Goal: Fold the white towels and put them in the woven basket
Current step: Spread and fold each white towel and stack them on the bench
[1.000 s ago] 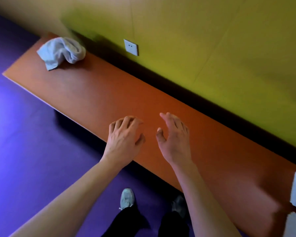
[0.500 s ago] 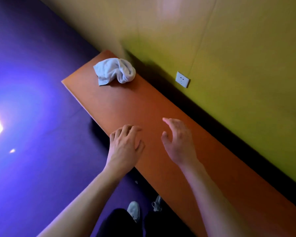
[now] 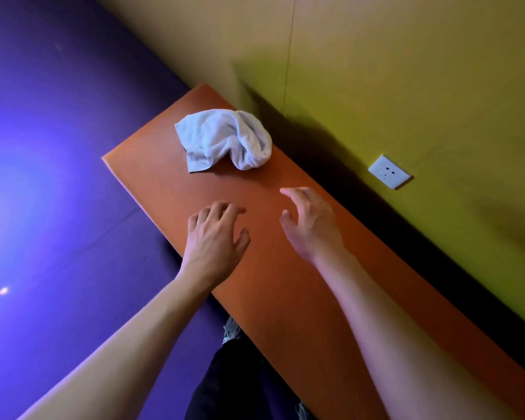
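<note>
A crumpled white towel (image 3: 225, 137) lies in a loose heap near the far left end of a long orange table (image 3: 285, 283). My left hand (image 3: 214, 234) hovers over the table a short way in front of the towel, fingers spread and empty. My right hand (image 3: 311, 221) is beside it to the right, also empty with fingers apart, reaching toward the towel. Neither hand touches the towel. No woven basket is in view.
The table runs along a yellow-green wall with a white wall socket (image 3: 390, 172) to the right. A purple floor (image 3: 58, 177) lies to the left of the table edge. My dark trousers and shoes (image 3: 234, 334) show below the table's near edge.
The view has swung toward the table's left end, so the towel now looks much closer. Both hands have moved nearer to it, still empty. The white cloth at the right edge has left view.
</note>
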